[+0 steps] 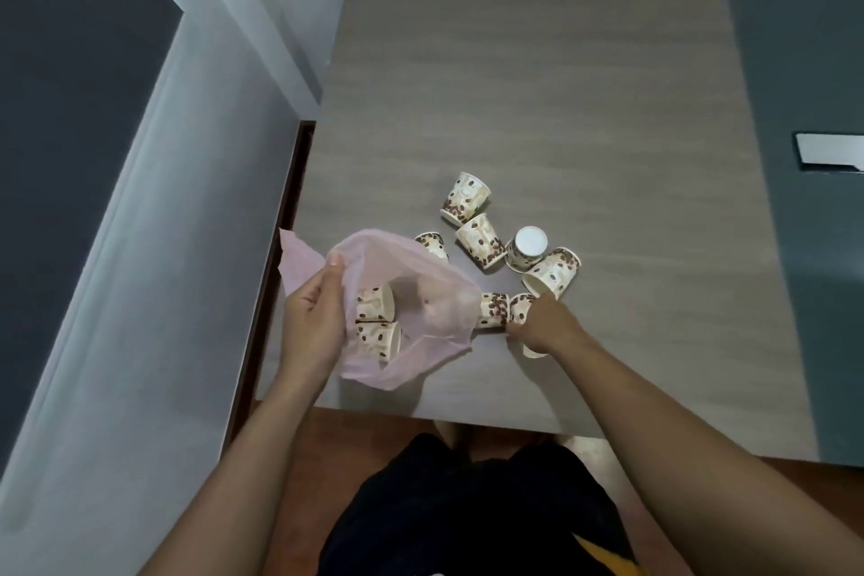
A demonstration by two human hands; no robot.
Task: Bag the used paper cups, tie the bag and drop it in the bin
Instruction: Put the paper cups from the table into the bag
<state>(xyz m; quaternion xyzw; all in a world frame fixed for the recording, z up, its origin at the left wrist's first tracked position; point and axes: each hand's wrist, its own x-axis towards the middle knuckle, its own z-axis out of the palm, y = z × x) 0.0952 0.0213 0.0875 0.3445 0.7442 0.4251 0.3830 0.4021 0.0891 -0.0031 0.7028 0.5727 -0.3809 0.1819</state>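
A translucent pink plastic bag [411, 290] lies open near the table's front left edge. My left hand [313, 318] grips its rim and holds the mouth open. Two coffee-bean paper cups [376, 318] lie inside it. My right hand [542, 325] grips a paper cup [521, 306] on the table just right of the bag's mouth, beside another lying cup [494, 311]. Several more cups [481, 239] lie scattered behind, one standing upside down [528, 248], one half hidden behind the bag [432, 243].
The grey wood-grain table [537, 84] stretches back from the cups. A white wall [154, 248] runs along its left side. A dark panel with a silver rectangular plate [827, 152] sits to the right. No bin is in view.
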